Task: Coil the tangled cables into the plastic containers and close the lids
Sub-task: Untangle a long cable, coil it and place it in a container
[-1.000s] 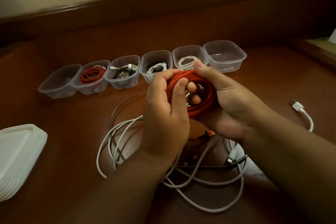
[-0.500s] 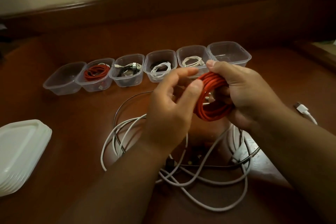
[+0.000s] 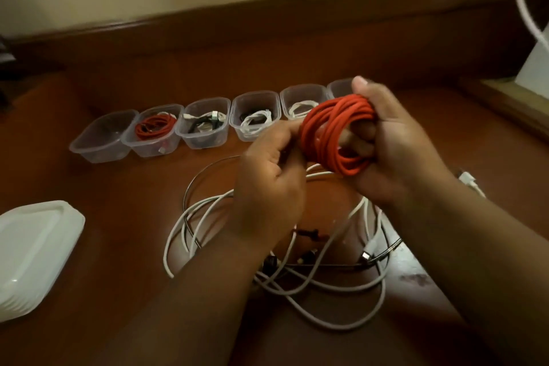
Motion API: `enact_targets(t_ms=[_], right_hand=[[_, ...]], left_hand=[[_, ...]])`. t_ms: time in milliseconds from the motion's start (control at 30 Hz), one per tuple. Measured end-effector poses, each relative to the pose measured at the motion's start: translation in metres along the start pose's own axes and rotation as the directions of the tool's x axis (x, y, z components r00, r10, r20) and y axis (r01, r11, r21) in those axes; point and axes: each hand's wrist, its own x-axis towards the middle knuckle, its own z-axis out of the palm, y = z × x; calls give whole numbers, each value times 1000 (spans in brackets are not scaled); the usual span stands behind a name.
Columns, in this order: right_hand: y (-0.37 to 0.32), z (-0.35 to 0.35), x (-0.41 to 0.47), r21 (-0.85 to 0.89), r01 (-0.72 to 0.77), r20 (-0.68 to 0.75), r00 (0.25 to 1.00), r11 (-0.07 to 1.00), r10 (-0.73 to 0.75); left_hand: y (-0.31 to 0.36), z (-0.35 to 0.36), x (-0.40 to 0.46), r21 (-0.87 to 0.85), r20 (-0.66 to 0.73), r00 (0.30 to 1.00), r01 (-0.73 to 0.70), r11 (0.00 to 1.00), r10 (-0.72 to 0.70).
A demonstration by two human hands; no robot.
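My right hand (image 3: pixel 395 145) grips a coiled red cable (image 3: pixel 332 134) above the table, fingers curled through the loops. My left hand (image 3: pixel 267 184) pinches the coil's left edge. Behind them runs a row of clear plastic containers without lids. The leftmost container (image 3: pixel 102 135) is empty. Its neighbour (image 3: pixel 154 132) holds another red cable. The three that follow (image 3: pixel 205 128) (image 3: pixel 252 119) (image 3: pixel 300 105) hold white and dark cables. My right hand mostly hides the rightmost container (image 3: pixel 340 88). Under my hands lies a tangle of white and dark cables (image 3: pixel 297 273).
A stack of white lids (image 3: pixel 32 249) sits at the table's left edge. A white cable end (image 3: pixel 469 183) lies right of my right wrist. A raised wooden ledge (image 3: pixel 505 98) borders the table at right, and another white cable (image 3: pixel 525 0) hangs at the top right.
The red coil has turned and moved right and up in my right hand. My left hand has slid from the coil's front to its left edge.
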Motion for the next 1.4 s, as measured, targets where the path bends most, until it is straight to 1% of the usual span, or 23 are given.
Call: enact_targets(t_ms=[67,133,167,233,300,400,467,500,600,667,800,833,867,900,967,1067,1133,1167,1233,1300,1333,1367,1400], right_hand=[[3,3,-2,-117,44,-75,996,992,-53],[2,9,-12,-321,101,-88,987,942,-136],[0,12,-18,-429,139,-79,979,893,-190],[-6,23,-37,-596,240,-7,953,766,-304],[-14,36,-56,-649,298,55,936,700,-348],[-25,50,-79,-708,298,56,927,641,-370],[-30,58,-97,-747,333,102,913,576,-395],[-32,61,-103,-772,352,129,902,530,-411],[-34,66,-129,-864,384,196,852,326,-486],[-33,66,-140,-893,382,214,825,238,-523],[-38,72,-160,-894,392,203,787,218,-582],[-41,75,-162,-894,412,232,764,177,-602],[-45,79,-166,-896,432,281,733,104,-620],[-48,84,-169,-895,445,337,705,19,-624],[-54,91,-171,-885,452,423,675,-114,-605],[-62,91,-166,-881,416,463,669,-224,-581],[-65,88,-164,-876,413,477,669,-249,-570],[-65,86,-163,-876,415,478,670,-246,-569],[-65,85,-161,-885,408,458,677,-224,-577],[-66,82,-157,-909,384,399,691,-162,-603],[-67,79,-154,-923,368,357,700,-115,-619],[-68,76,-149,-933,355,310,710,-59,-632],[-69,74,-146,-940,341,265,721,-5,-640]], left_hand=[[11,-7,5,-133,43,971,238,962,-234],[27,-18,9,-225,110,900,436,871,-422],[36,-23,10,-243,157,866,500,831,-475],[56,-31,7,-229,220,838,541,809,-499],[79,-37,1,-209,252,837,537,817,-486],[109,-40,-11,-286,307,830,547,787,-466],[127,-38,-24,-312,348,820,558,769,-454],[132,-37,-29,-311,359,814,565,764,-456],[145,-32,-49,-333,366,812,570,751,-454],[152,-26,-59,-325,332,838,533,782,-433],[175,-18,-75,-314,204,908,415,854,-366],[182,-17,-76,-309,186,915,400,863,-358],[187,-16,-77,-278,168,923,380,882,-345],[190,-16,-76,-205,144,935,349,914,-324],[198,-16,-74,-3,127,949,291,957,-288],[205,-22,-68,282,186,932,254,925,-312],[211,-28,-67,427,253,922,166,889,-294],[214,-31,-68,459,268,924,126,879,-272],[215,-35,-68,419,235,943,121,900,-236],[211,-38,-69,281,178,950,202,938,-258],[209,-38,-69,178,143,944,272,946,-298],[205,-37,-67,36,117,924,362,932,-363],[202,-36,-66,-149,114,893,449,881,-435]])
